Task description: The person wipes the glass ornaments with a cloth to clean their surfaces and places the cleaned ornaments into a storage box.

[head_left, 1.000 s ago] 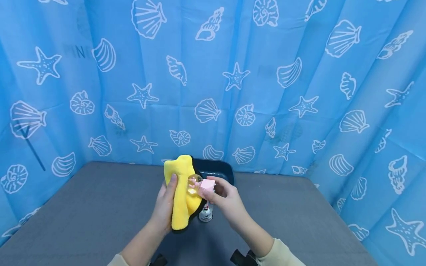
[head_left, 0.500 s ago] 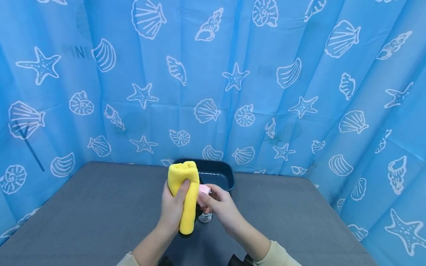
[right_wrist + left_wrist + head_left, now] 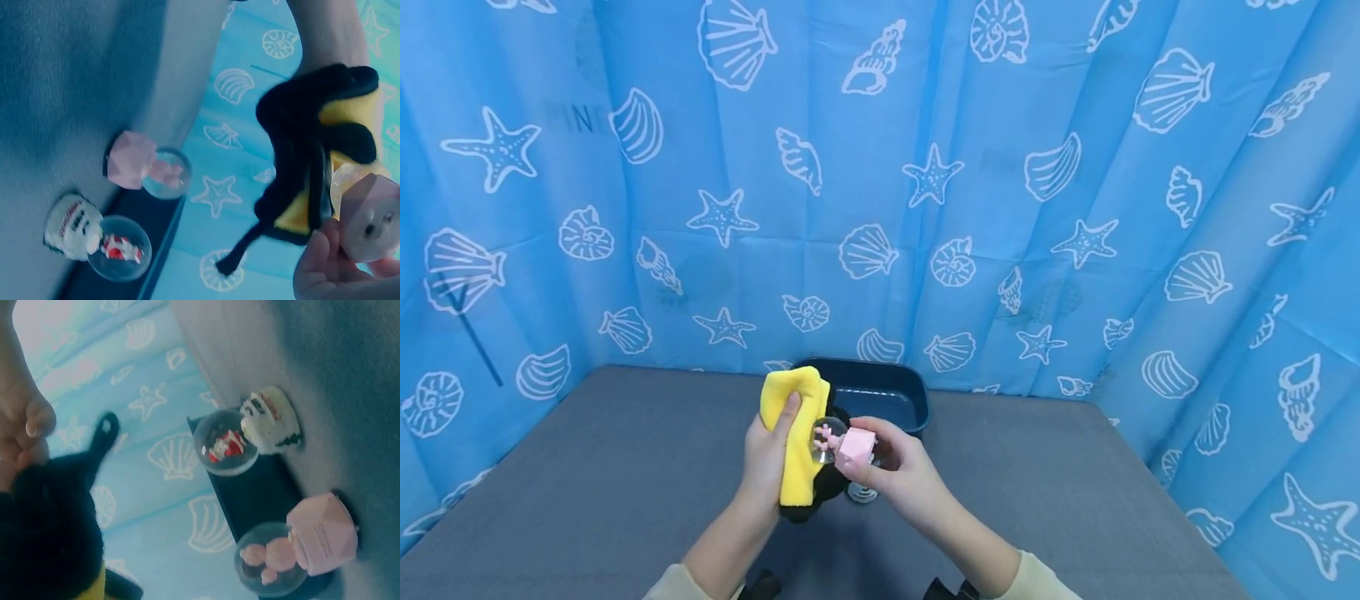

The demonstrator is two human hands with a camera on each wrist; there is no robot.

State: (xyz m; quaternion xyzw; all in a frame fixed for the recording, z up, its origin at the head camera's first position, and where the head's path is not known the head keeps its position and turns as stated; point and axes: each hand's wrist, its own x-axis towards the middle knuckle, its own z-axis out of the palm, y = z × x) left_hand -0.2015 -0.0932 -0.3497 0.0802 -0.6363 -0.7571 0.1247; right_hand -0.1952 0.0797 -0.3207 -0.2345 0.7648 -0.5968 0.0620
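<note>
My left hand (image 3: 766, 457) grips a folded yellow and black cloth (image 3: 797, 433), thumb lying over its yellow side. A snow globe with a faceted pink base (image 3: 856, 448) is pinched by its base in my right hand (image 3: 901, 463). Its clear ball, with a pink figure inside, points left against the cloth. Below stands a second snow globe (image 3: 862, 493) on a white base, mostly hidden by my right hand; a red-and-white figure shows inside it in the wrist views. Beside it, both wrist views show another pink-based snow globe (image 3: 322, 534), which the head view hides.
A dark blue tray (image 3: 917, 392) sits at the back of the grey table (image 3: 1037, 492), behind my hands. A blue curtain (image 3: 955, 208) printed with shells and starfish closes off the back and sides.
The cloth first folded over the globe's ball, covering it, then drew back left with my left hand, so the ball shows again. My right hand still holds the pink snow globe.
</note>
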